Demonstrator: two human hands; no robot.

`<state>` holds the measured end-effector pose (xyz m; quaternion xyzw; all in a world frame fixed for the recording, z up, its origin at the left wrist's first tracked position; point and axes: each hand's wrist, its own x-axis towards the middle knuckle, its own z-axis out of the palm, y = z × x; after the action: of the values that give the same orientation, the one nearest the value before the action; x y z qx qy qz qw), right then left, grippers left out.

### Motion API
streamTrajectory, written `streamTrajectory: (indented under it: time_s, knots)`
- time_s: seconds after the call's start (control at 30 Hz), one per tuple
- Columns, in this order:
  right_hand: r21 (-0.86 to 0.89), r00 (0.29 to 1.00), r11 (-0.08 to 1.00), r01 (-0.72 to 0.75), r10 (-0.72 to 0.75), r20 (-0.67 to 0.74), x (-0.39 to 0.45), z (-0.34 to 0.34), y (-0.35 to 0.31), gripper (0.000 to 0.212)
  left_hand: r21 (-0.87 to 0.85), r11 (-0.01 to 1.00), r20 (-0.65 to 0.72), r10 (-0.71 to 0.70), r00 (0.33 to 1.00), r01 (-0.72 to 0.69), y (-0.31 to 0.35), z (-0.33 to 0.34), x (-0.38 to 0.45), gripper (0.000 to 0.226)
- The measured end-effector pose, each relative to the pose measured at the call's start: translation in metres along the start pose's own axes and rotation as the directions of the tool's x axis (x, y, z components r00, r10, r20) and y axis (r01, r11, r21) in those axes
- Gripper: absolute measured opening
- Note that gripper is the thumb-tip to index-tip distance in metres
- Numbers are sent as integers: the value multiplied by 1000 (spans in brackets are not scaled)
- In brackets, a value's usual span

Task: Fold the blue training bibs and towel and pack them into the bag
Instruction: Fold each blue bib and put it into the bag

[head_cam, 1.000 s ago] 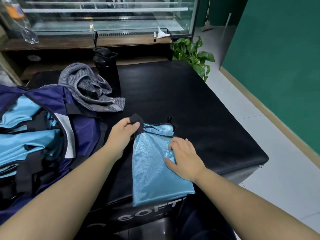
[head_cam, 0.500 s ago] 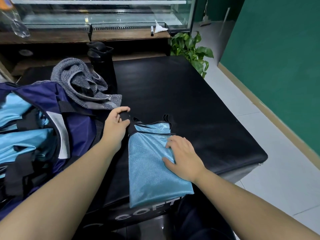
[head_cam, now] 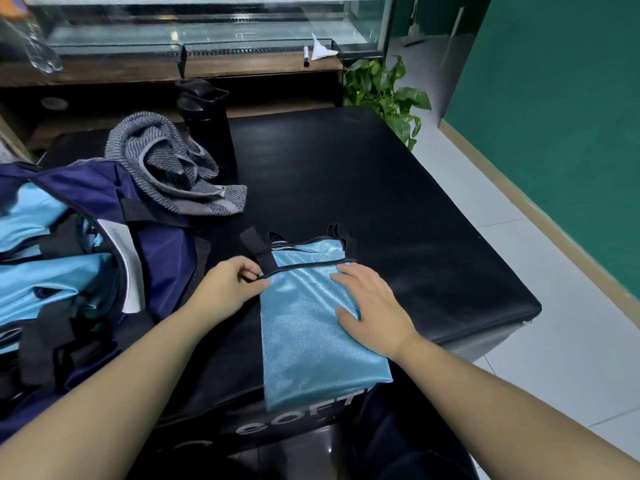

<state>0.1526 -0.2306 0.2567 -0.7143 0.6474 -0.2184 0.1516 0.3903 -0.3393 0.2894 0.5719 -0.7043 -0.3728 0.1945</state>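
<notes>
Shiny light-blue fabric is what I've got closest to the camera: a bib [head_cam: 311, 327] folded into a long strip, lower centre of the frame, with its near end hanging over the edge of the black mat [head_cam: 398, 209]. My right hand [head_cam: 372, 306] lies flat on it, fingers straight, pinning rather than gripping. My left hand [head_cam: 230, 285] has its fingers curled at the bib's left edge, just under the black strap [head_cam: 258, 249]. Looks like a pinch on the trim there, but I honestly can't tell for sure.

Biggest worry: this stuff looks slippery, so if I ease off the right hand the overhanging end could drag the fold open or slide off. That loose strap could also flop out and snag on the way in.

Left of the frame, the navy bag [head_cam: 156, 251] sits open with more blue bibs [head_cam: 52, 278] inside. Farther back, upper left, the grey towel [head_cam: 166, 164] lies crumpled, not yet folded, touching a black bottle [head_cam: 206, 123], so yanking it could tip that over.
</notes>
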Motion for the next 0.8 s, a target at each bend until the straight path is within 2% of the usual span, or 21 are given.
streamTrajectory:
  time_s: [0.07, 0.13, 0.17, 0.23, 0.3, 0.33, 0.47, 0.53, 0.6, 0.67, 0.73, 0.8]
  knots:
    - [-4, 1000, 1000, -1, 1, 2, 0, -1, -1, 54, 183, 979, -44, 96, 994, -86, 3, 2, -4, 4]
    - [-15, 1000, 1000, -1, 1, 10, 0, -2, -2, 54, 269, 956, -89, 146, 985, -117, 5, 7, -4, 10]
    - [-22, 1000, 1000, 1, -1, 16, 0, -2, -2, 55, 245, 965, -107, 119, 987, -90, 6, 9, -3, 14]
    - [-42, 1000, 999, 16, -15, 21, 0, -1, -2, 56, 22, 1000, -115, -6, 993, 8, 9, 12, 4, 17]
    - [-66, 999, 997, 39, -38, 24, 0, -1, -3, 58, -230, 972, -117, -77, 990, 48, 14, 15, 8, 18]
    - [-77, 998, 996, 52, -50, 26, 1, -2, -3, 59, -292, 956, -138, -74, 988, 31, 17, 16, 10, 18]
    - [-81, 998, 995, 62, -59, 31, 1, -3, -3, 60, -261, 964, -255, -27, 967, -42, 26, 22, 11, 15]
    - [-48, 999, 998, 45, -44, 14, 1, -2, -2, 60, -160, 986, -261, -86, 962, 45, 24, 24, 12, 20]
    - [22, 1000, 1000, 7, -7, -10, 2, -1, 0, 59, -139, 975, -188, -199, 962, 174, 24, 24, 12, 39]
    - [134, 997, 990, -47, 54, -49, 2, -1, 1, 56, -321, 898, -13, -322, 947, 301, 28, 22, 12, 47]
    - [270, 987, 959, -83, 117, -113, 3, -2, 1, 50, -463, 802, 179, -333, 926, 378, 30, 20, 9, 44]
    - [415, 967, 902, -118, 200, -160, 3, -6, 2, 46, -498, 774, 258, -298, 919, 391, 31, 22, 6, 45]
